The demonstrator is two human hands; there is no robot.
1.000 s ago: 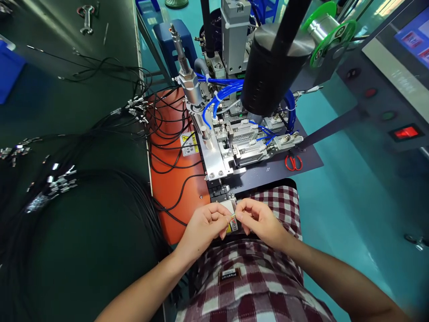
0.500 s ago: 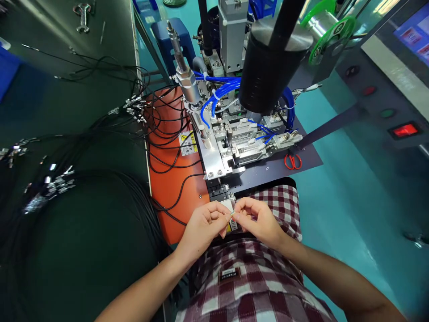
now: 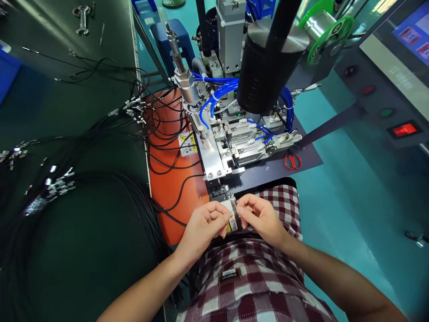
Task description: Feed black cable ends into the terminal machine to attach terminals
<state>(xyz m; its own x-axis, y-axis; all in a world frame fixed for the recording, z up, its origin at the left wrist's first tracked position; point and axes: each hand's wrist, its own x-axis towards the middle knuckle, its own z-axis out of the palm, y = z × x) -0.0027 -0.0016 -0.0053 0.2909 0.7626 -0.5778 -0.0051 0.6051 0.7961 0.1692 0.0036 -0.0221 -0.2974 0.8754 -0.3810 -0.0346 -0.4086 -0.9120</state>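
Over the near end of the machine, my left hand (image 3: 209, 221) is closed, its thumb and forefinger pinching the end of a cable with fine coloured wires (image 3: 232, 215). A black cable (image 3: 174, 218) runs behind this hand. Just right of the wire tips is my right hand (image 3: 259, 219), thumb and fingertips pressed together; whatever lies between them is too small to make out. A small gap separates the two hands. Below them shows a label (image 3: 233, 222) in white and yellow. The metal machine (image 3: 214, 161) with its blue air hoses (image 3: 223, 89) stands just beyond.
Bundles of black cables with metal connectors (image 3: 58, 185) lie on the dark table (image 3: 83, 250) at left. An orange plate (image 3: 181, 188) borders the machine. Red-handled scissors (image 3: 292, 162) lie at its right. A wrench (image 3: 82, 20), solder wire spool (image 3: 317, 27) and control panel with red switch (image 3: 405, 130) surround it.
My right hand has drawn slightly right, away from the left, opening a small gap where the fingertips had met at the wires. The left hand stays nearly in place.
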